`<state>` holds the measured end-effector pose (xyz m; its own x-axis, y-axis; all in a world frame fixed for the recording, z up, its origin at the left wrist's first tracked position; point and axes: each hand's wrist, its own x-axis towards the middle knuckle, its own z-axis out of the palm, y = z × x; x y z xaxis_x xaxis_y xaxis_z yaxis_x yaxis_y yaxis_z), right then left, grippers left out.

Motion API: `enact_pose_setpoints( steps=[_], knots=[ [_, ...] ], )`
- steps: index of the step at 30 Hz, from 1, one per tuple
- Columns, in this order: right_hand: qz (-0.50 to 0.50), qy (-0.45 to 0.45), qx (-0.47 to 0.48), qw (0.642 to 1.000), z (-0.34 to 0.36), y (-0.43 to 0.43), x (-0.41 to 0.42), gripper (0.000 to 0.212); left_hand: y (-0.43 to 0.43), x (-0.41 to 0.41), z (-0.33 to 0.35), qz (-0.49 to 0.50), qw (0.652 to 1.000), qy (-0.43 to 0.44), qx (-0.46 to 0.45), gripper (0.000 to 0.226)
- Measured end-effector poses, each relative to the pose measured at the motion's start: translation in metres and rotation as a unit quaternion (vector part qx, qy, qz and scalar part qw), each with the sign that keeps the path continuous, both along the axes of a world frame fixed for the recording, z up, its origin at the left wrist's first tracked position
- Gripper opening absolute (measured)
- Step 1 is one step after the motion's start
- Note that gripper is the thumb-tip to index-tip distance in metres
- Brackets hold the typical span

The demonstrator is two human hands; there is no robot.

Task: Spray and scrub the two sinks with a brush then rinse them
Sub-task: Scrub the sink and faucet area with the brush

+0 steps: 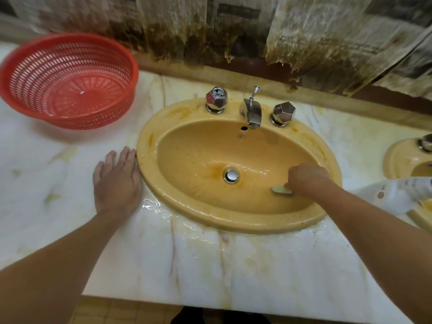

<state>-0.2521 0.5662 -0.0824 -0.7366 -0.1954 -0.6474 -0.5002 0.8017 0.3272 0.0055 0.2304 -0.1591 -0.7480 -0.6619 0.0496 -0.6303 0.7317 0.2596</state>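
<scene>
Right hand [304, 177] down in the yellow sink [238, 164], fingers clenched round a pale brush [281, 190] pressed to the wet bowl, right of the drain [231, 175]. Left hand [118, 181] released, flat on the marble counter [163, 258], fingers straight, just beside the sink's left rim. Chrome tap [251, 111] between two faceted knobs at the back. Second sink [402, 160] cut off at far right, a white bottle [395, 191] lying before it. Red basket [70, 80] well apart on the left. Puddles on the counter near the rim.
</scene>
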Motion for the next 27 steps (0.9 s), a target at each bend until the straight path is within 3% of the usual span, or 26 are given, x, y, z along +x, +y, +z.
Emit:
enact_pose_setpoints(
  steps=[1, 2, 4, 6, 8, 11, 12, 15, 16, 19, 20, 23, 24, 27],
  knots=[
    [-0.016, -0.024, -0.023, 0.999, -0.003, -0.001, 0.0, 0.029, 0.001, 0.0, 0.0, 0.002, 1.0, 0.006, 0.003, 0.062],
    [-0.071, -0.107, -0.053, 0.99, -0.003, -0.006, 0.001, 0.027, 0.001, 0.0, 0.001, 0.004, 1.0, 0.012, 0.008, 0.062],
    [-0.182, -0.22, -0.061, 0.956, 0.009, -0.012, 0.0, 0.033, 0.002, -0.001, 0.001, 0.013, 0.999, 0.025, 0.017, 0.063],
    [-0.111, -0.143, -0.018, 0.983, 0.002, -0.016, -0.009, 0.027, 0.003, -0.002, 0.002, 0.023, 0.999, 0.036, 0.025, 0.063],
    [-0.016, -0.046, -0.022, 0.999, -0.014, -0.017, -0.007, 0.035, 0.003, -0.003, 0.003, 0.026, 0.999, 0.04, 0.027, 0.063],
    [-0.101, -0.203, -0.058, 0.972, -0.01, -0.018, -0.005, 0.038, 0.002, -0.004, 0.001, 0.029, 0.999, 0.032, 0.019, 0.056],
    [-0.127, -0.21, -0.047, 0.968, -0.004, -0.016, -0.011, 0.042, 0.002, -0.004, 0.0, 0.03, 0.999, 0.028, 0.018, 0.054],
    [-0.028, -0.043, -0.025, 0.998, -0.011, -0.011, -0.025, 0.033, 0.003, -0.004, -0.002, 0.033, 0.999, 0.026, 0.014, 0.052],
    [-0.009, -0.054, -0.039, 0.998, -0.017, -0.013, -0.023, 0.036, 0.002, -0.004, -0.002, 0.033, 0.999, 0.029, 0.013, 0.053],
    [-0.146, -0.298, -0.071, 0.941, -0.012, -0.017, -0.017, 0.04, 0.001, -0.005, -0.001, 0.032, 0.999, 0.034, 0.014, 0.056],
    [-0.155, -0.308, -0.053, 0.937, -0.008, -0.016, -0.023, 0.044, 0.002, -0.005, -0.002, 0.032, 0.999, 0.033, 0.015, 0.055],
    [-0.022, -0.136, -0.023, 0.99, -0.02, -0.014, -0.03, 0.049, 0.002, -0.005, -0.002, 0.035, 0.999, 0.034, 0.015, 0.056],
    [-0.002, -0.122, -0.051, 0.991, -0.028, -0.016, -0.022, 0.047, 0.001, -0.005, -0.002, 0.036, 0.999, 0.035, 0.017, 0.057],
    [-0.091, -0.27, -0.152, 0.946, -0.023, -0.034, 0.008, 0.038, 0.001, -0.006, -0.001, 0.039, 0.998, 0.035, 0.019, 0.059]
  ],
)
